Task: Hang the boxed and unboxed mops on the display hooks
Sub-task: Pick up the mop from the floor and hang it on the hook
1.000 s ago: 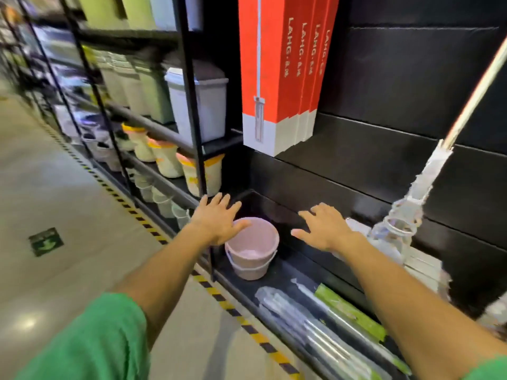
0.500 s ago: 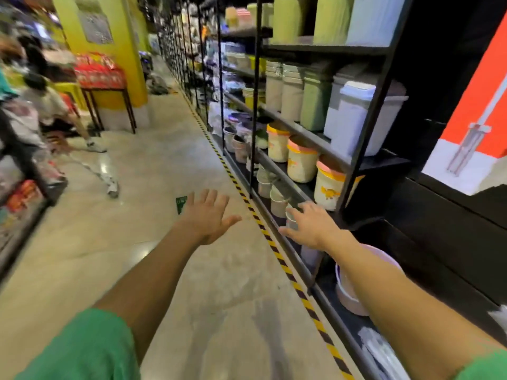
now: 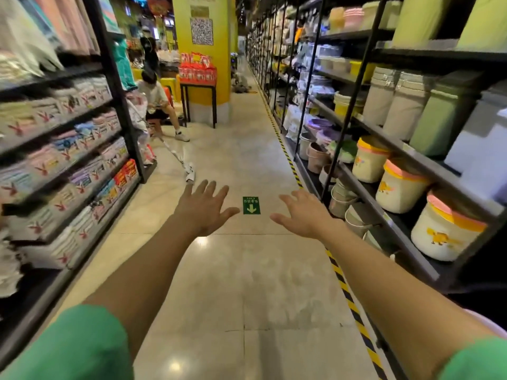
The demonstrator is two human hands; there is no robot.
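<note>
I look down a shop aisle. My left hand (image 3: 204, 208) and my right hand (image 3: 304, 215) are stretched out in front of me over the floor, fingers spread, both holding nothing. An unboxed mop (image 3: 178, 159) lies slanted on the floor ahead to the left, its head near the corner of the left shelf. It is well beyond my left hand. The red mop boxes and the black display wall are out of view.
Black shelving (image 3: 384, 193) with buckets and bins runs along the right behind yellow-black floor tape (image 3: 343, 283). Shelves of packaged towels (image 3: 68, 171) line the left. A person (image 3: 156, 100) sits ahead by a yellow pillar (image 3: 203, 50). A green arrow sticker (image 3: 251, 205) marks the floor.
My view has swung left, away from the black display wall and red mop boxes, to face down the aisle. Both hands stayed outstretched and open.
</note>
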